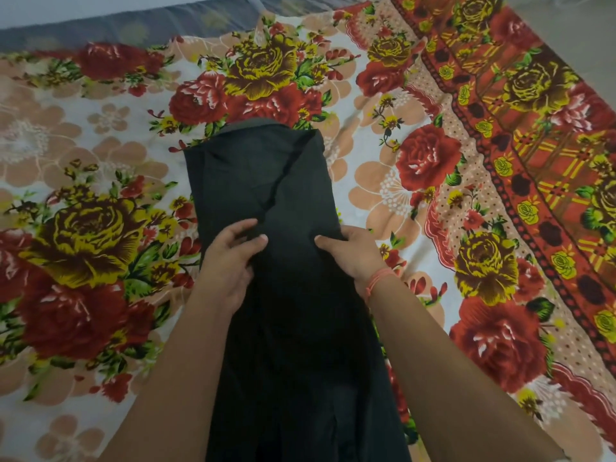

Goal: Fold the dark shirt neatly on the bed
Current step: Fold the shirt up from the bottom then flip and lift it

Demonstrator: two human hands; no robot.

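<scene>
I'm at the middle of the dark shirt (pixel 260 175), which lies lengthwise on the bed (pixel 100 135) with its collar end away from me. The sides are turned in, so it makes one long narrow strip. My left grip (pixel 230 258) pinches the cloth at the left edge, thumb on top. My right grip (pixel 350 255) holds the right edge the same way, thumb on top and fingers tucked under.

The side folds look done, so I read this as the crosswise fold (the one that halves the length). The next move, I reckon, calls for level edges: carry the near part up towards the collar and lay it down without pulling the strip askew.

The hem is cut off, running out of the bottom of the view between my forearms. The cloth is so dark that its inner folds barely show, and my right fingers are hidden beneath it.
</scene>
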